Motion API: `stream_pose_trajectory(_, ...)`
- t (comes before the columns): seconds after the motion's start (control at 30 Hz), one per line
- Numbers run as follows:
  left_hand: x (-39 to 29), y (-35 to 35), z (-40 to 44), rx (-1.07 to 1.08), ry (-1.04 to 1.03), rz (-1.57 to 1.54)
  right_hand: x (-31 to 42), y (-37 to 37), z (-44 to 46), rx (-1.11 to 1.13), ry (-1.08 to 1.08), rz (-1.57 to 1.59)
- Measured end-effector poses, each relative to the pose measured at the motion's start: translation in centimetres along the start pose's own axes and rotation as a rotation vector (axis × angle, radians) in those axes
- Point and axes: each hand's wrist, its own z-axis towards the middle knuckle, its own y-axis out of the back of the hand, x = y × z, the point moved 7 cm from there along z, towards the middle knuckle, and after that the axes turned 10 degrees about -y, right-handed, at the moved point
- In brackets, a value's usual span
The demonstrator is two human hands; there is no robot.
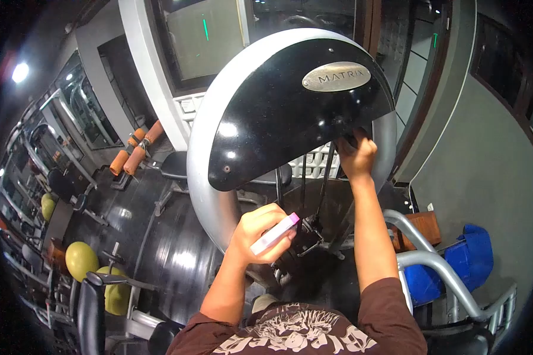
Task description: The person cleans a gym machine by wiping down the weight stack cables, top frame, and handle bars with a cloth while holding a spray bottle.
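Observation:
My left hand [263,234] is closed around a slim white container with a pink end [276,233], tilted up to the right in front of my chest. Farther up and to the right, my right hand [358,155] reaches to the lower edge of the black panel [278,112] of a gym machine. Its fingers are curled, with something dark at them that I cannot make out. The panel carries an oval MATRIX badge [336,77] and sits inside a thick silver frame [210,118]. Dark cables [326,177] run down below the panel.
Silver tube handles [435,260] and a blue object [468,257] stand at the right, near a brown wooden box [418,231]. On the left are yellow-green balls [82,261], orange rollers [127,160] and a black padded seat [92,313]. Dark, shiny floor [183,254] lies between.

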Motion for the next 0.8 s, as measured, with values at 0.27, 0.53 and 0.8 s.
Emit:
stream_pose_trajectory(0.27,0.1,0.0,0.0,-0.018,0.008,-0.004,-2.8,-3.1,-6.1,0.023,-0.184,0.306)
stream_pose_trajectory(0.53,0.0,0.0,-0.2,-0.012,0.029,-0.012,-1.2,-1.1,-1.6,-0.106,-0.377,0.452)
stream_pose_trajectory(0.8,0.3,-0.1,-0.2,0.000,0.040,0.023,1.1,-1.9,-2.0,0.048,-0.293,0.223)
